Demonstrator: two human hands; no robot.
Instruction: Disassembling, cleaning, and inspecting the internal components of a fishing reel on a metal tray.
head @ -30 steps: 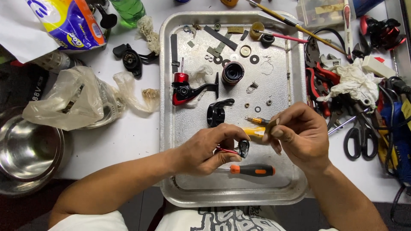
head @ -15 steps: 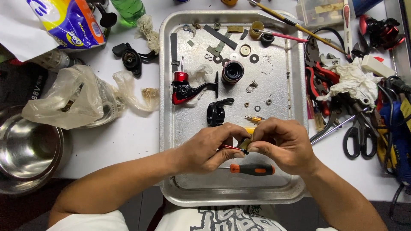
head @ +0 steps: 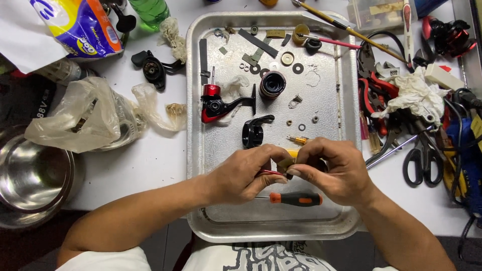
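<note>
Your left hand point(head: 243, 173) and right hand point(head: 331, 170) meet fingertip to fingertip at the centre of the frame, fingers curled and pinched together, both bare forearms angling in from the lower corners, wrists slightly bent.

Printed bag: a soft blue, yellow and orange package point(head: 83, 27) is seen at the far left corner of the white table point(head: 150, 170).
Clear bag: a crumpled, see-through plastic bag point(head: 83, 118) is laid at the table's left edge, beside the metal tray point(head: 196, 150).
Clear box: a small transparent lidded box point(head: 376, 12) is placed at the far edge, right of the tray.
Label: a yellow tag point(head: 476, 131) is seen at the right edge.
</note>
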